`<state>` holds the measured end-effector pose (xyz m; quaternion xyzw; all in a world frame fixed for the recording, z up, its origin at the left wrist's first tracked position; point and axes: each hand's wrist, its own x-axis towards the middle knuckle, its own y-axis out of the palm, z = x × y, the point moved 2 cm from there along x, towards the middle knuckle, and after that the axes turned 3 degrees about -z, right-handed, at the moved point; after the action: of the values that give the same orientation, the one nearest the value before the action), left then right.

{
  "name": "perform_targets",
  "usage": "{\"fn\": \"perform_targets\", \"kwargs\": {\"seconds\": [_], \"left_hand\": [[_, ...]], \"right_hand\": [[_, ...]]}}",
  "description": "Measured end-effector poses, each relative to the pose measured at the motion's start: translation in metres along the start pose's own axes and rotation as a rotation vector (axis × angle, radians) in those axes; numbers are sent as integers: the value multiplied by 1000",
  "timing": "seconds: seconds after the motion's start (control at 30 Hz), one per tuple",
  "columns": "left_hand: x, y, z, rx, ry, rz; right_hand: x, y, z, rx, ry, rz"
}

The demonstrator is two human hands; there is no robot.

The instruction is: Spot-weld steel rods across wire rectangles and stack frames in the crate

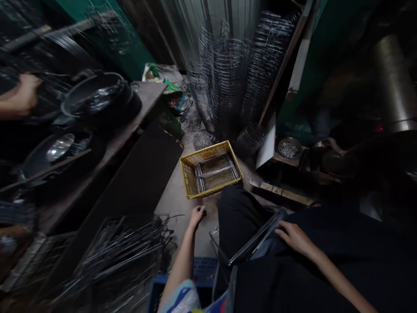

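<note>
The metal frame [249, 244], a bent piece of thin bright rods, lies slantwise over the dark-clothed lap [237, 213], its near-left end projecting past the leg; the right hand [291, 235] is at its upper right end, thumb apart from the fingers; whether it is clamped on the rods cannot be told. The left hand [197, 214] is over the floor [172, 193], fingers curled together; it is just short of the near side of a yellow crate [213, 192], well apart from the frame.

The yellow crate stands on the floor ahead; straight metal rods [215, 172] lie inside, some along its two ends and some across the middle; tall stacks of wire rings [230, 78] stand behind it. A blue crate [205, 266] is below the left forearm, partly hidden; a loose heap of wire frames [125, 243] is to its left.

The desk [151, 90] at left carries dark pans [128, 102]; a co-worker's hand [28, 95] is beyond them, its grip blurred; at right, a round dish [278, 147] contains small metal parts [288, 149]; another person's hand [335, 146] is near it, in shadow.
</note>
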<state>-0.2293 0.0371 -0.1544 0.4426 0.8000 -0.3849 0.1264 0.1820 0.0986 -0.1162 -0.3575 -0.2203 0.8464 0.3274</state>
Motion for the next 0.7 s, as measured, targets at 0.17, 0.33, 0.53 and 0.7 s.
{"fn": "perform_targets", "kwargs": {"seconds": [0.17, 0.33, 0.53, 0.7], "left_hand": [[-87, 0, -2, 98, 94, 394], [-168, 14, -27, 394, 523, 649], [-183, 20, -65, 530, 722, 436], [-151, 10, -113, 644, 604, 403]], "right_hand": [[-11, -6, -3, -60, -6, 14], [-19, -21, -8, -41, 6, -38], [-55, -69, -26, -27, -30, -230], [-120, -150, -78, -69, 117, -679]]}}
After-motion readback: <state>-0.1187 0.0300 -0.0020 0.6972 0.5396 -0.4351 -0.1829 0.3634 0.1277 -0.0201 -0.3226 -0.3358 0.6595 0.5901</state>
